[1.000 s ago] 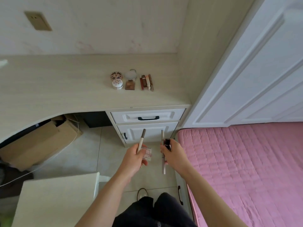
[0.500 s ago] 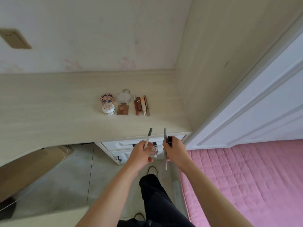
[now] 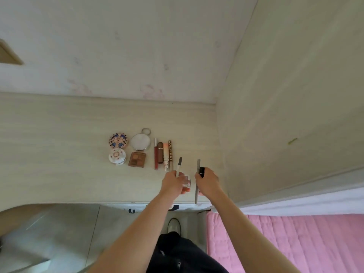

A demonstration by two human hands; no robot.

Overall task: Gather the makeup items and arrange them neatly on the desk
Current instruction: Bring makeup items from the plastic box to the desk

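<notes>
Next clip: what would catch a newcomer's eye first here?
Two hands over the desk's near edge: the left hand grips a pencil and a small clear compact, the right hand a long thin pencil and a black tube. Just beyond lies a neat row of makeup.

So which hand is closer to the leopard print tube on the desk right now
Left. The left hand sits just below the leopard print tube, near its lower end. The right hand is farther off, below and to its right.
</notes>
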